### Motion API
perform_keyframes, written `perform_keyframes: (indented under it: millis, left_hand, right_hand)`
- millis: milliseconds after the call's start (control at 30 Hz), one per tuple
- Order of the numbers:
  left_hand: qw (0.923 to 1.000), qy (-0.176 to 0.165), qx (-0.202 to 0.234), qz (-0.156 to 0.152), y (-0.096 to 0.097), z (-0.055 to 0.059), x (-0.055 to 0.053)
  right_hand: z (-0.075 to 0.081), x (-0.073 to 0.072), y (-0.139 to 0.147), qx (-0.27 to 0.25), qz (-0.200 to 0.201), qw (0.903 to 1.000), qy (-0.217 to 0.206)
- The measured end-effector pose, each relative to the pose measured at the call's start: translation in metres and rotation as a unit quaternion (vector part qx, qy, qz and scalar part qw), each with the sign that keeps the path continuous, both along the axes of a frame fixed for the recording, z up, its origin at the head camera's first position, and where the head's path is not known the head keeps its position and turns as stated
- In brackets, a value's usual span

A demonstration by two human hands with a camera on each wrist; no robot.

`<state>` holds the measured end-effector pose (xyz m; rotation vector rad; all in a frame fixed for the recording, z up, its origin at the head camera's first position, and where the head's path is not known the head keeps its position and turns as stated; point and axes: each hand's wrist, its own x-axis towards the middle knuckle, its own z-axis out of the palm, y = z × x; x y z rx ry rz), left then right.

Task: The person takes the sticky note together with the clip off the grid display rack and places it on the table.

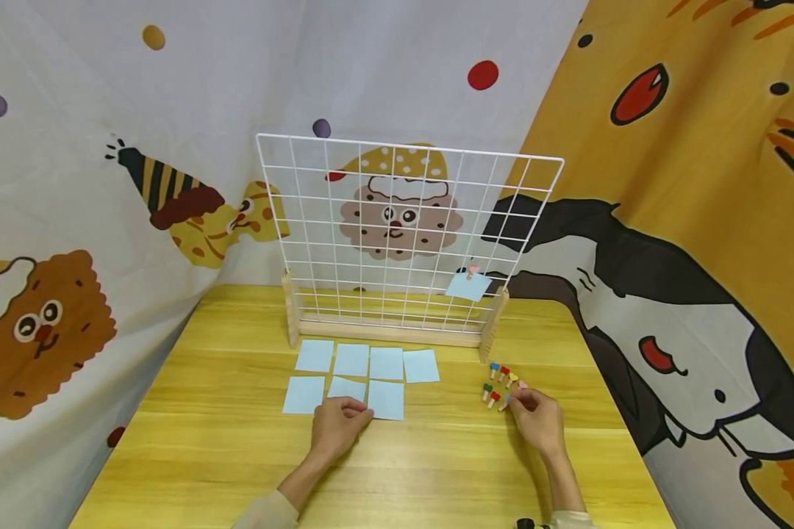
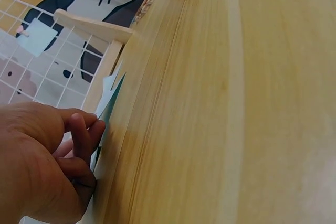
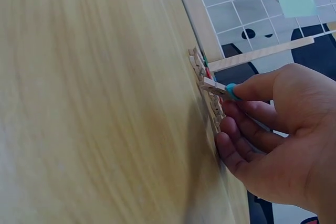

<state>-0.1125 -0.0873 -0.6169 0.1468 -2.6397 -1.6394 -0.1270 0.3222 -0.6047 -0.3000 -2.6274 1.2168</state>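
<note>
My left hand (image 1: 340, 426) pinches the lower left corner of a light blue paper sheet (image 1: 387, 400) between thumb and finger. In the left wrist view that sheet (image 2: 111, 97) slants up from the table. Part of a neighbouring sheet (image 1: 346, 387) is hidden behind the hand. Over on the right, my right hand (image 1: 539, 420) pinches a small wooden clothespin (image 3: 216, 87) by its blue top, its wooden end pointing away from the fingers. Other small clothespins with coloured tops, such as a green one (image 1: 487, 391) and a yellow one (image 1: 512, 380), lie around these fingertips.
A white wire grid (image 1: 397, 242) stands on a wooden base (image 1: 390, 333) at the back. One blue sheet (image 1: 466, 286) hangs low on its right side from a pink-topped clothespin (image 1: 473, 272). Several more sheets, including one (image 1: 421, 366), lie in two rows before the base.
</note>
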Motion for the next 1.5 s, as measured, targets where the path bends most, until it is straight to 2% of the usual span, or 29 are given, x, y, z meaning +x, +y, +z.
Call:
perform_keyframes:
  millis: [233, 433, 833, 1133, 1500]
  left_hand:
    - [1.0000, 0.001, -0.003, -0.002, -0.0002, 0.0003, -0.0003]
    - [1.0000, -0.001, -0.002, -0.002, -0.0001, 0.0006, 0.0006]
    - [1.0000, -0.001, 0.003, -0.006, 0.0001, 0.0014, -0.0002]
    - [0.9999, -0.008, 0.006, -0.004, 0.0011, 0.0028, 0.0004]
    - [1.0000, -0.004, -0.002, 0.003, 0.0020, 0.0016, 0.0014]
  right_hand:
    - [0.0008, 0.0007, 0.0024, 0.011, 0.010, 0.9991, -0.039]
    - [-0.0006, -0.0002, 0.0032, 0.015, 0.020, 0.9983, -0.052]
    - [-0.0019, -0.0019, 0.0006, 0.043, 0.019, 0.9980, -0.043]
    - [-0.0045, -0.0031, 0.0009, 0.045, 0.018, 0.9984, -0.029]
    - [-0.0063, -0.0022, 0.0035, 0.040, 0.018, 0.9983, -0.038]
